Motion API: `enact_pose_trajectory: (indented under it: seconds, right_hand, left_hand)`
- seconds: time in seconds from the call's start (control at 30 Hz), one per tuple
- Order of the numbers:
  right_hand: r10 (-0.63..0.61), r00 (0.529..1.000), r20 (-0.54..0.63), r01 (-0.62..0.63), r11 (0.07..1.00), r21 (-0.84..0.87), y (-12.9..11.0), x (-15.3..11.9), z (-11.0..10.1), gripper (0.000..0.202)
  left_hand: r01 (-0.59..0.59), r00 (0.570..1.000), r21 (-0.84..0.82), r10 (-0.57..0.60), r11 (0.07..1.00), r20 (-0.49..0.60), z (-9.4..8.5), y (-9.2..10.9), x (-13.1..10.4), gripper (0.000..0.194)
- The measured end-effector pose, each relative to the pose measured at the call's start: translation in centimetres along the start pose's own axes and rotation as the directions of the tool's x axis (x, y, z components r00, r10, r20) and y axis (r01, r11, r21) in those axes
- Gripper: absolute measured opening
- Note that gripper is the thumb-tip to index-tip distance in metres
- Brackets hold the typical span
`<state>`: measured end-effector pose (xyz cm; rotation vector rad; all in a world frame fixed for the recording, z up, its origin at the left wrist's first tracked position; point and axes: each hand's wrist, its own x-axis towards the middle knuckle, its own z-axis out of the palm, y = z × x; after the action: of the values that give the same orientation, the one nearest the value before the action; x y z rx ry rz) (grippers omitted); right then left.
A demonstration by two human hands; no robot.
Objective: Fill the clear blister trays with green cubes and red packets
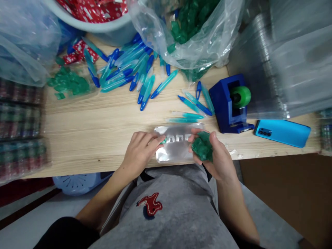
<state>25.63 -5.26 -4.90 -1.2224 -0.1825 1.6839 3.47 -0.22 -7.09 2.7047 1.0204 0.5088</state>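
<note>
Clear plastic blister tray [174, 152] at the worktop's [77, 124] front edge. Your left hand's [138, 150] fingertips pinch a small green piece [163, 140] at the leftmost visible cavity; your right hand [221, 157], fingers curled, cups a green cluster [202, 147] over the tray's right end. Beyond lie turquoise-and-blue pens [147, 91], a blue tape dispenser [223, 100] and, near the front right corner, a blue smartphone [290, 133].
</note>
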Motion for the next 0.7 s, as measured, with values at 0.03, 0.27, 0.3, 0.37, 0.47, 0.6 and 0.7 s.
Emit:
enact_pose_trajectory:
  seconds: [0.03, 0.27, 0.3, 0.37, 0.47, 0.6, 0.7]
  right_hand:
    - [0.014, 1.0, 0.022, -0.015, 0.999, 0.031, 0.0, 0.0, 0.0, 0.049]
    - [0.109, 0.967, 0.23, -0.138, 0.984, 0.115, 0.3, -0.4, 0.9, 0.033]
    - [0.099, 0.963, 0.251, -0.131, 0.984, 0.117, 0.4, -0.6, 1.0, 0.032]
    - [0.068, 0.961, 0.269, -0.099, 0.99, 0.103, 0.4, -1.0, 1.3, 0.033]
    - [0.002, 0.963, 0.268, -0.004, 1.0, 0.005, 0.4, -1.7, 1.3, 0.034]
    - [-0.19, 0.95, 0.25, 0.232, 0.961, -0.149, 0.2, -2.3, 1.3, 0.032]
    - [-0.323, 0.917, 0.232, 0.376, 0.895, -0.24, -0.1, -2.5, 1.4, 0.031]
  left_hand:
    - [0.013, 1.0, -0.007, -0.013, 1.0, -0.005, 0.0, 0.0, -0.1, 0.02]
    - [0.155, 0.974, -0.369, -0.205, 0.916, -0.1, -1.5, 1.9, 2.0, 0.026]
    - [0.142, 0.975, -0.433, -0.2, 0.89, -0.093, -1.8, 2.4, 2.6, 0.023]
    - [0.099, 0.985, -0.518, -0.158, 0.85, -0.072, -2.3, 3.3, 3.6, 0.019]
    - [0.071, 0.989, -0.565, -0.131, 0.822, -0.066, -2.8, 4.1, 4.4, 0.016]
    - [0.075, 0.988, -0.604, -0.142, 0.794, -0.064, -2.9, 4.2, 4.4, 0.015]
    - [0.079, 0.989, -0.652, -0.14, 0.754, -0.042, -2.7, 4.1, 4.0, 0.015]
